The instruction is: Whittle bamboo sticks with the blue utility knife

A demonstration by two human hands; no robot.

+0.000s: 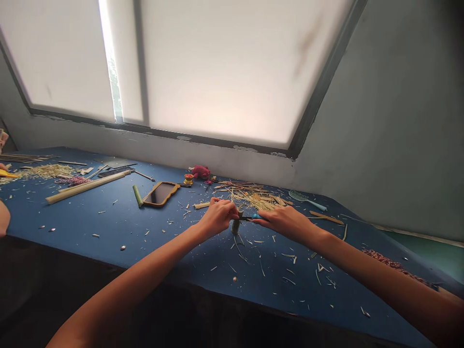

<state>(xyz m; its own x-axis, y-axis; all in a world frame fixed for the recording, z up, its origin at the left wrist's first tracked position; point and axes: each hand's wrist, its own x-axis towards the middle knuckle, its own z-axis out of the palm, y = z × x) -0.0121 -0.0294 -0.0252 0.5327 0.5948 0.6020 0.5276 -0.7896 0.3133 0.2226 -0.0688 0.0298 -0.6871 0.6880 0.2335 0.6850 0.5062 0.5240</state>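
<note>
My left hand [218, 215] is closed around the upper part of a short green bamboo piece [235, 227], which stands roughly upright over the table. Closed on the blue handle of a small knife [256, 216], my right hand [284, 221] is just to the right of it. The knife's dark blade points left and meets the bamboo near my left fingertips; its tip is partly hidden. Thin green shavings [241, 249] lie below the bamboo. Behind my hands is a heap of pale bamboo slivers [263, 200].
Scraps litter the blue table [163, 246]. A framed mirror [161, 194], a green bamboo length [137, 196] and long pale bamboo pieces [89, 187] lie left. A hairbrush [308, 200] is back right. At the far left edge, part of another person holds something yellow [7, 174].
</note>
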